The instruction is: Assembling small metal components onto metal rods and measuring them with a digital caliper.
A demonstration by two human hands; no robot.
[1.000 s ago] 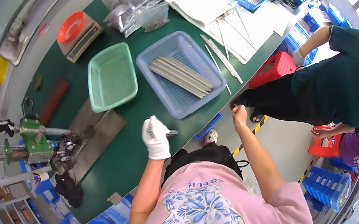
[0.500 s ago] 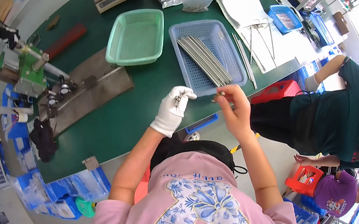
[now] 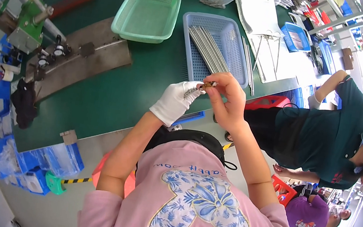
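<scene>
My left hand (image 3: 173, 102), in a white glove, is closed around several small shiny metal pieces (image 3: 190, 91) that show at its fingers. Bare, my right hand (image 3: 228, 105) meets its fingertips and pinches a small brownish and silver piece (image 3: 208, 85), too small to name. Just beyond both hands stands a blue-grey perforated basket (image 3: 241, 68) with a bundle of metal rods (image 3: 209, 48) lying slantwise in it. A few more rods (image 3: 247, 67) lie on the green table (image 3: 151, 67) along the basket's right side.
Left of the rods stands a light green basket (image 3: 143, 37). A metal fixture plate (image 3: 100, 48) with dial gauges and a green machine (image 3: 28, 29) occupies the far left. White paper (image 3: 286, 63) with long-handled tools lies at right, near a blue tray (image 3: 297, 37). A co-worker (image 3: 328, 127) stands close by.
My hands, apart before, have come together at the fingertips. The view has shifted, so the baskets sit higher in the picture.
</scene>
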